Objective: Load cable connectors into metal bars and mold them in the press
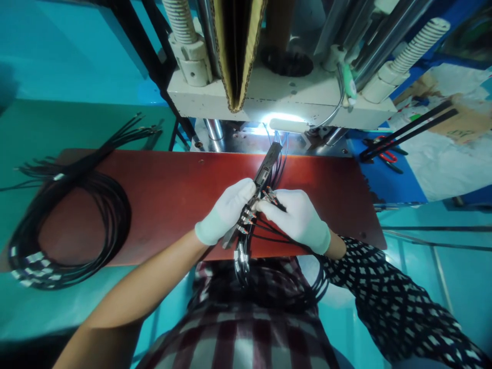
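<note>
A long dark metal bar (268, 165) lies slanted over the reddish-brown board (165, 192). On its left side my left hand (229, 209), in a white glove, is closed around the bar, thumb on top. Black cables (242, 256) with small metal ends (246, 219) sit along the bar's lower part. My gloved right hand (299, 215) pinches black cables with metal ends beside the bar, its fingertips close to my left thumb. More thin cables run from the bar's upper right side toward the lit press. The fingers partly hide the cable ends.
A press with a pale block (246, 110) and a lamp (288, 126) stands beyond the board. A large coil of black cables (111, 220) lies at the left. Red-handled pliers (388, 155) and two dark bars (413, 130) are at the right.
</note>
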{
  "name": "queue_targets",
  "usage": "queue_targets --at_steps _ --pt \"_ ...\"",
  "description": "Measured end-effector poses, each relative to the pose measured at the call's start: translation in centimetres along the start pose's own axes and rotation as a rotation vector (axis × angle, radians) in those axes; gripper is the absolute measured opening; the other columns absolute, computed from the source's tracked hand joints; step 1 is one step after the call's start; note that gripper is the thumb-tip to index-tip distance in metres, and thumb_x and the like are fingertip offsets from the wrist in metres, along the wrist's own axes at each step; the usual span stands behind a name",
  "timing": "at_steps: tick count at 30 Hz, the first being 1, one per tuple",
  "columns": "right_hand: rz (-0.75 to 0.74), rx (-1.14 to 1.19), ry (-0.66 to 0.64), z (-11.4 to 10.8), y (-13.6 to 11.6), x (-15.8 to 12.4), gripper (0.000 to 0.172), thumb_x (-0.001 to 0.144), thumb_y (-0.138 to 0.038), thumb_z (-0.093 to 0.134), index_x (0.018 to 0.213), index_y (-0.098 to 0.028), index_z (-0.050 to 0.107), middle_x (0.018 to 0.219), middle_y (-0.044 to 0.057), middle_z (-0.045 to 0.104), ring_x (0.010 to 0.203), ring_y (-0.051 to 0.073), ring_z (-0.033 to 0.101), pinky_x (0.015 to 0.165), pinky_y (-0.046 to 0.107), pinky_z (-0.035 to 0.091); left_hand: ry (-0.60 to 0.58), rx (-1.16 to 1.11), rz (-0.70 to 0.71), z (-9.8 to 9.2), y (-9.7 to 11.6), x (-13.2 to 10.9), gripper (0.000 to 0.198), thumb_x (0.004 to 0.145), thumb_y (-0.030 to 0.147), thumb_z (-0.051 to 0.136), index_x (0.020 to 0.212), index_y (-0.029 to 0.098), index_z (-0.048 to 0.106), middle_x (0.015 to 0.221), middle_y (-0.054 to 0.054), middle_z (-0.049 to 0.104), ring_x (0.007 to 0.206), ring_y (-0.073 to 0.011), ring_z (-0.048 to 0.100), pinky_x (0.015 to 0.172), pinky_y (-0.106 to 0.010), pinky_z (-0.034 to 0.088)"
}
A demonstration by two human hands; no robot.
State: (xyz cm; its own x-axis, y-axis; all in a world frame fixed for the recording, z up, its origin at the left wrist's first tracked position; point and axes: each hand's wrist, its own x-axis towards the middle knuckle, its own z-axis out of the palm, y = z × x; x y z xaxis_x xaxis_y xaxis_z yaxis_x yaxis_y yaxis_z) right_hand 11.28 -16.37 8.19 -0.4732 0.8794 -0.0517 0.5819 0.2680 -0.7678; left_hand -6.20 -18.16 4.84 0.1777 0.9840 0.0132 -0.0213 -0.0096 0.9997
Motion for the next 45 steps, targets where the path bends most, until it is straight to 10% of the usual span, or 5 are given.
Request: queue_targets --at_steps 10,17,29,34,45 --pt "0.055 0.335 -0.272 0.3 0.7 1.2 0.036 0.092 -0.030 0.055 0.059 -0.016 0.058 0.056 -0.002 0.057 0.057 0.009 0.051 0.062 0.025 0.037 -0.026 0.032 0.014 0.2 0.0 -0.4 0.035 0.103 0.041 0.040 0.077 0.018 0.044 0.074 0.002 0.046 0.067 -0.0112 0.042 0.064 -0.026 0.038" --pt "-0.001 0.180 -0.246 0.6 0.3 0.9 0.037 0.094 -0.029 0.053 0.059 -0.017 0.053 0.059 -0.002 0.057 0.060 0.010 0.051 0.064 0.026 0.035 0.041 0.429 0.056 0.2 -0.6 -0.8 0.029 0.103 0.040 0.040 0.082 0.020 0.040 0.071 0.005 0.042 0.064 -0.0108 0.039 0.064 -0.027 0.034" --pt "0.071 0.437 0.021 -0.7 1.0 -0.4 0.019 0.083 -0.025 0.067 0.100 -0.016 0.069 0.099 0.004 0.072 0.092 0.017 0.065 0.087 0.030 0.048 -0.027 0.051 0.044 -0.1 0.1 -0.4 0.033 0.102 0.040 0.043 0.077 0.018 0.043 0.075 0.003 0.037 0.070 -0.0106 0.036 0.063 -0.025 0.034" --pt "0.203 0.521 -0.074 -1.2 0.8 -0.2 0.016 0.080 -0.030 0.071 0.079 -0.015 0.064 0.068 -0.002 0.062 0.064 0.012 0.055 0.067 0.027 0.045 -0.058 -0.002 0.041 -0.1 0.1 -0.4 0.032 0.102 0.040 0.044 0.081 0.016 0.048 0.078 0.001 0.043 0.071 -0.0112 0.038 0.065 -0.026 0.035" --pt "0.170 0.526 -0.261 -1.5 1.2 0.4 0.032 0.087 -0.040 0.064 0.068 -0.015 0.061 0.067 -0.002 0.057 0.065 0.011 0.049 0.063 0.026 0.038 -0.055 0.045 0.028 -0.2 0.0 -0.2 0.033 0.101 0.043 0.044 0.078 0.019 0.047 0.079 0.000 0.043 0.074 -0.0143 0.040 0.069 -0.028 0.037"
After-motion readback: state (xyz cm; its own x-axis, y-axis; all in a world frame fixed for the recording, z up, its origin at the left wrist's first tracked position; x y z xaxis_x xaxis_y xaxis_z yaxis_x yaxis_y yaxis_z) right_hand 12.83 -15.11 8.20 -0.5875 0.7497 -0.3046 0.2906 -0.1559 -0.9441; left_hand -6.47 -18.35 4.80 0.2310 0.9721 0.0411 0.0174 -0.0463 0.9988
